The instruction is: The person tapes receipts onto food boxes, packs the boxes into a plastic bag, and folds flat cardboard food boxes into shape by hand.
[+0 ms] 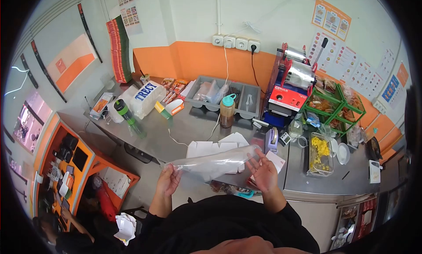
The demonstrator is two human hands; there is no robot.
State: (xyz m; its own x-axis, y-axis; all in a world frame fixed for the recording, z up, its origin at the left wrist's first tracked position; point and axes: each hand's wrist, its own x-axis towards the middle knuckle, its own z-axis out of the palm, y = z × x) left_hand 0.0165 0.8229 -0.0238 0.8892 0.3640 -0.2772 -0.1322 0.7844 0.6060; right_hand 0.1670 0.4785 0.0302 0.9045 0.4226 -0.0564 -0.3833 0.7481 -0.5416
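Note:
A long clear plastic bag [215,164] stretches between my two hands above the front edge of the metal counter. My left hand [169,181] pinches its left end between thumb and fingers. At the other end, my right hand [265,171] is palm up, its fingers partly spread and holding the plastic; some fingertips show through the film. Below and behind the bag, white unfolded card boxes [204,148] lie on the counter, partly seen through it. A purple tape dispenser [271,140] stands just beyond my right hand.
A grey divided tray [193,100] and a sauce bottle [227,111] stand behind. A red sealing machine [288,96] is at the back right. A glass dish [321,168] with yellow pieces sits right, near green baskets [327,109]. A green bottle [125,111] stands left; another person is lower left.

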